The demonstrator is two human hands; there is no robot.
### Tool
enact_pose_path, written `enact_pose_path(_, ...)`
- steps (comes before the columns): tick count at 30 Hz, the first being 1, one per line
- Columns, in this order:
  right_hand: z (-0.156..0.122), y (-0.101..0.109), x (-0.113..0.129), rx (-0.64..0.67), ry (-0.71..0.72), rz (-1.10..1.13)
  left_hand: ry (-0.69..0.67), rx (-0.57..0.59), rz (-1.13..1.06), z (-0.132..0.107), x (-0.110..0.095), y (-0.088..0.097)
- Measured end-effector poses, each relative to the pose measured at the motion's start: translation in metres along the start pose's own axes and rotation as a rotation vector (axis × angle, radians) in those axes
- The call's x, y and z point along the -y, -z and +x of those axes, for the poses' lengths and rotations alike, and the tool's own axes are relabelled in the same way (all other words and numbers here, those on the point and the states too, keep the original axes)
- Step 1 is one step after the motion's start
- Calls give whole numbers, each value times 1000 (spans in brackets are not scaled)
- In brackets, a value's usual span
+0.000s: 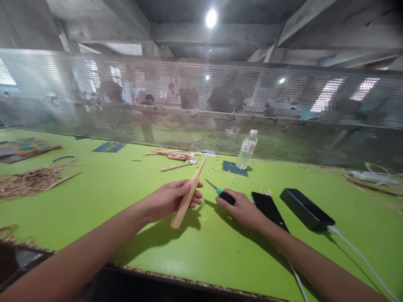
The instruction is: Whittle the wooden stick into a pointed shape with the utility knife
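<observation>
In the middle of the head view, my left hand [176,195] is closed around a pale piece of carved wood [186,199], wide at the near end and tapering to a thin tip that points away from me. My right hand [241,207] grips a carving knife [224,194] by its black handle, which has a teal collar. The knife's short blade points up and left, toward the wood but apart from it. Both hands are above the green table [176,260]. A black phone [269,209] lies just right of my right hand.
Wood shavings [28,182] are heaped at the left. Carved sticks [179,157] lie near the perforated metal screen [176,96]. A water bottle [247,151] stands on a dark sheet [229,167]. A black box-like device [307,209] with a white cable sits at the right. People show blurred behind the screen.
</observation>
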State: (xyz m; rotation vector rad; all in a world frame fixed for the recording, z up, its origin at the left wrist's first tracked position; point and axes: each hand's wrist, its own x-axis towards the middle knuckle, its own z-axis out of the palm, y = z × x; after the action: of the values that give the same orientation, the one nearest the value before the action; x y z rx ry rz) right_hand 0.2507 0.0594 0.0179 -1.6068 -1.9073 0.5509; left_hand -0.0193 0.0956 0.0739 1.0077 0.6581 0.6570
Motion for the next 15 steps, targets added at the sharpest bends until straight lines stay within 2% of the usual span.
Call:
enact_pose_path(3, 4, 1, -5, -52, -78, 53, 34, 75, 61, 29, -1, 9)
enact_pose_path(6, 7, 2, -11, -76, -141, 103, 21, 118, 84, 49, 8, 21)
enact_pose_path(11, 10, 2, -14, -77, -166, 115, -5, 98, 101, 61, 31, 43)
enact_pose_path(15, 11, 1, -14, -49, -147, 85, -5, 87, 138, 65, 36, 53)
